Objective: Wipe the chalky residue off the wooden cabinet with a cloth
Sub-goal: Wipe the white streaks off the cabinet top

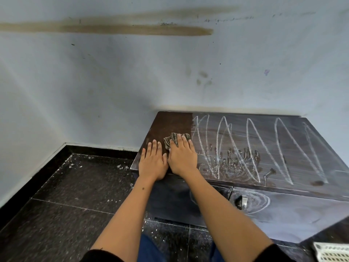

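Wiping just begun: we press cloth (176, 140) under flat right fingers (186, 141), left hand (153, 161) spread flat; only cabinet (170, 123) left strip clean, chalk (251, 148) remains.

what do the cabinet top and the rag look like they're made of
Cabinet top: dark brown wood or wood-look laminate, going by the faint grain; matte where wiped, chalk-hazed elsewhere. Cloth: soft woven fabric, brown-grey striped, crumpled into folds under the right hand.
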Demonstrator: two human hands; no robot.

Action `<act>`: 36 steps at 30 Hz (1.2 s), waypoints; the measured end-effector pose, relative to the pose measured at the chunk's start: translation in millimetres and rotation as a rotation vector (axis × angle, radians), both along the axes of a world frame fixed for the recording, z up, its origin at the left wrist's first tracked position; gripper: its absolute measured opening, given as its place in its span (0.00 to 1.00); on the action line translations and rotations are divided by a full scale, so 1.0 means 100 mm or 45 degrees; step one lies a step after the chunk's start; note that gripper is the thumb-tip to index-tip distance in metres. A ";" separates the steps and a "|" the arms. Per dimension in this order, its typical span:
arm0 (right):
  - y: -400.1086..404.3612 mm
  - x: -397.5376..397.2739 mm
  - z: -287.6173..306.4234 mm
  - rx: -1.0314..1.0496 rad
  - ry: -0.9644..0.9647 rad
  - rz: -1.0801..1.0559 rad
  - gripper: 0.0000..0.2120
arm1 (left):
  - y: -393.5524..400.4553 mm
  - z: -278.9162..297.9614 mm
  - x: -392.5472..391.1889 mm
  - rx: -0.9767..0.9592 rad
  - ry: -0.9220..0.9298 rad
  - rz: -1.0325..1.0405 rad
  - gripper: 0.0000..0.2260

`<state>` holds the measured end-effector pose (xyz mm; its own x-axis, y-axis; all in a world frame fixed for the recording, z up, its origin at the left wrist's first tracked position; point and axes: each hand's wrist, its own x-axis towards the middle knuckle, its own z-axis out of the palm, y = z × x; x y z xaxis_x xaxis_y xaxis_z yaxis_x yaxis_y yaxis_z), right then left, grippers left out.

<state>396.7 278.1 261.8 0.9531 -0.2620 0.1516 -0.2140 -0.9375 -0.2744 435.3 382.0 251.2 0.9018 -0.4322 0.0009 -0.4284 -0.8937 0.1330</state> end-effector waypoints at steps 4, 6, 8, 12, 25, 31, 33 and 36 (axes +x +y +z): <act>0.10 -0.39 -0.16 -0.021 -0.180 -0.036 0.23 | 0.01 -0.02 0.00 -0.014 -0.038 -0.013 0.24; 0.10 -0.59 -0.23 -0.051 -0.225 -0.030 0.22 | 0.01 -0.04 0.01 -0.029 -0.051 -0.001 0.24; 0.06 -0.60 -0.23 -0.048 -0.199 -0.025 0.22 | 0.01 -0.06 0.01 -0.029 -0.058 0.007 0.24; -0.06 -0.25 -0.11 0.008 -0.080 -0.016 0.24 | 0.00 -0.04 0.00 -0.015 -0.060 0.016 0.24; -0.06 -0.59 -0.20 -0.055 -0.168 -0.026 0.22 | -0.08 0.09 0.29 0.003 0.104 0.112 0.28; -0.22 -0.17 -0.09 0.014 -0.057 -0.040 0.23 | -0.10 -0.01 0.22 -0.002 -0.024 0.103 0.28; -0.25 -0.08 -0.03 0.013 -0.013 -0.048 0.24 | -0.09 0.00 0.22 0.000 -0.029 0.097 0.28; -0.20 -0.18 -0.07 0.015 -0.052 -0.080 0.23 | -0.09 -0.01 0.21 -0.006 -0.040 0.084 0.29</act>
<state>378.3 257.8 255.1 0.9277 -0.3232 0.1867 -0.2608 -0.9191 -0.2954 456.3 373.1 250.6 0.9279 -0.3714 0.0319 -0.3724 -0.9196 0.1250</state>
